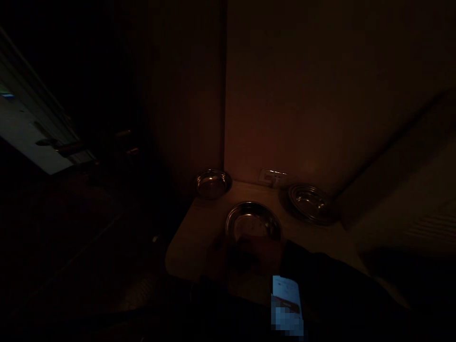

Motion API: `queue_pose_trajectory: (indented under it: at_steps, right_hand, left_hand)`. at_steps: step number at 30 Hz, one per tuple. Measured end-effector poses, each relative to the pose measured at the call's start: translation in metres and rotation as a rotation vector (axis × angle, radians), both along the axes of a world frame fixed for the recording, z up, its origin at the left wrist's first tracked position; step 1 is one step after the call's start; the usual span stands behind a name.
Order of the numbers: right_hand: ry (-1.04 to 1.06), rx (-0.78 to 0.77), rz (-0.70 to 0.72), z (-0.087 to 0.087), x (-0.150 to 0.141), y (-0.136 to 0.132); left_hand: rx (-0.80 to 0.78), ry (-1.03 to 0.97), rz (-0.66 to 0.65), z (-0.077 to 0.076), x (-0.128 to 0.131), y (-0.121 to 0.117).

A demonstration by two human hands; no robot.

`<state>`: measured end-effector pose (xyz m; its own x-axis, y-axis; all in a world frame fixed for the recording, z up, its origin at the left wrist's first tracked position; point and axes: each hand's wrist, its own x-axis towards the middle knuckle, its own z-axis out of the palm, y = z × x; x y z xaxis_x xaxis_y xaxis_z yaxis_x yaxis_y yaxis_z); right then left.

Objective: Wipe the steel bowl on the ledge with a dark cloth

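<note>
Where hands (pixel 262 252) reach, round dish (pixel 250 222), glossy metal

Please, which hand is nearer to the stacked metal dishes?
Right. The right hand is at the near side of the middle dish; the stacked dishes lie beyond it, to the right. The left hand, hardly visible, is farther away, at the middle dish's near left.

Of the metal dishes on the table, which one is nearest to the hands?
The middle dish: the right hand covers its near edge; the left one and right one lie farther back.
</note>
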<state>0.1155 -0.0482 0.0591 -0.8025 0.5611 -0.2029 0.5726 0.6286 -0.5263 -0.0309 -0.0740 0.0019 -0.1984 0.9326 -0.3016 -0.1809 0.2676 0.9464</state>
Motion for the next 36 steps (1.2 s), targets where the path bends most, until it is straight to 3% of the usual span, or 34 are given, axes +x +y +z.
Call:
queue_pose_trajectory:
  at_steps: [5,8,11,13,19,22,26,28,33,36]
  right_hand:
    - [-0.02,0.141,0.004,-0.004,0.002,-0.004]
    - [-0.173,0.197,0.09,-0.002,0.024,0.001]
    - [-0.289,0.269,0.056,0.002,0.048,0.008]
    - [-0.261,0.26,0.021,0.002,0.052,0.008]
    - [0.138,-0.019,0.028,-0.024,0.015,0.01]
    - [0.162,-0.012,-0.045,-0.04,-0.004,0.024]
    - [-0.023,0.268,-0.213,-0.05,-0.023,0.047]
    - [-0.167,0.331,-0.261,-0.047,-0.026,0.059]
    - [-0.358,0.327,-0.356,-0.034,0.003,0.069]
    - [-0.391,0.241,-0.275,-0.034,0.016,0.053]
  left_hand:
    - [-0.061,0.125,0.034,-0.004,-0.005,0.003]
    - [-0.006,0.099,0.041,-0.006,-0.008,0.004]
    - [0.021,0.069,0.017,-0.006,-0.008,0.005]
    - [0.006,0.076,0.034,-0.005,-0.006,0.005]
    - [0.041,0.153,0.01,-0.001,-0.004,0.004]
    - [0.027,0.224,-0.045,0.001,-0.008,0.004]
    - [-0.006,0.278,-0.054,0.001,-0.01,0.006]
    - [-0.014,0.261,-0.057,0.001,-0.009,0.006]
    - [-0.031,0.204,0.014,0.006,-0.003,0.003]
    - [-0.054,0.165,0.037,0.01,0.0,0.002]
